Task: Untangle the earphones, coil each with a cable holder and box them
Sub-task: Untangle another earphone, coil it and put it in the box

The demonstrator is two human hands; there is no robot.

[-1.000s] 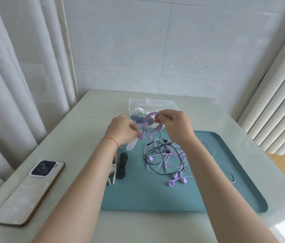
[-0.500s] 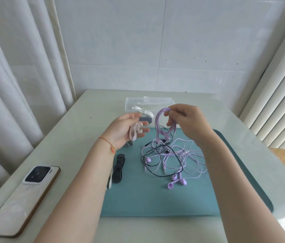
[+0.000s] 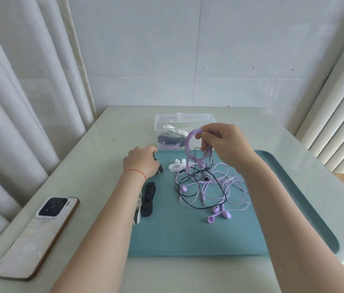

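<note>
My right hand (image 3: 223, 142) pinches a coiled purple earphone (image 3: 194, 149) above the far part of the teal mat (image 3: 188, 235). Its buds hang down to the tangle of purple and black earphones (image 3: 211, 187) lying on the mat. A white cable holder (image 3: 176, 166) lies on the mat between my hands. My left hand (image 3: 140, 163) is at the mat's far left edge, fingers curled down over a dark cable holder (image 3: 161, 169) that it mostly hides. Behind the mat stands a clear box (image 3: 167, 120) with coiled earphones inside.
More black cable holders (image 3: 148, 198) and a white one (image 3: 138, 214) lie along the mat's left edge beside my left forearm. A phone (image 3: 38, 235) lies face down at the table's left. Curtains hang on the left, blinds on the right, and a tiled wall stands behind.
My left hand has put the white cable holder down on the mat and moved left and down onto the dark holder. My right hand still holds the purple coil up.
</note>
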